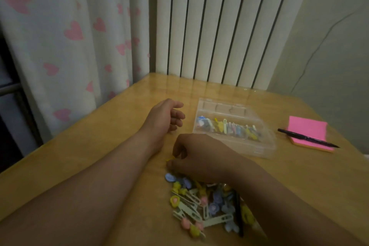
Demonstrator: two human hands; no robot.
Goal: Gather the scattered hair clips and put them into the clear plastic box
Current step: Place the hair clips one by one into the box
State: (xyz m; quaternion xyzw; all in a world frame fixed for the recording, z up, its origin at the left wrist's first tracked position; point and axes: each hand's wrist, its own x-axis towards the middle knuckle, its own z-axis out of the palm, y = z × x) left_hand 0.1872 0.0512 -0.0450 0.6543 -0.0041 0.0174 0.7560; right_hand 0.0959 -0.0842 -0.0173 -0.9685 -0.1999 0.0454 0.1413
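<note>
A pile of several pastel hair clips (pixel 201 203) lies on the wooden table (pixel 111 146) near its front edge. My right hand (pixel 199 156) hovers over the pile's far end, fingers curled down and pinching a small yellow clip (pixel 170 159). My left hand (pixel 166 117) rests on the table left of the box, fingers loosely curled and holding nothing. The clear plastic box (pixel 235 128) stands open behind my right hand, with a row of several clips inside it.
A pink sticky-note pad (pixel 307 128) with a black pen (pixel 307 138) across it lies right of the box. A white radiator (pixel 219 26) and a heart-print curtain (pixel 69 36) stand behind the table. The table's left edge runs diagonally.
</note>
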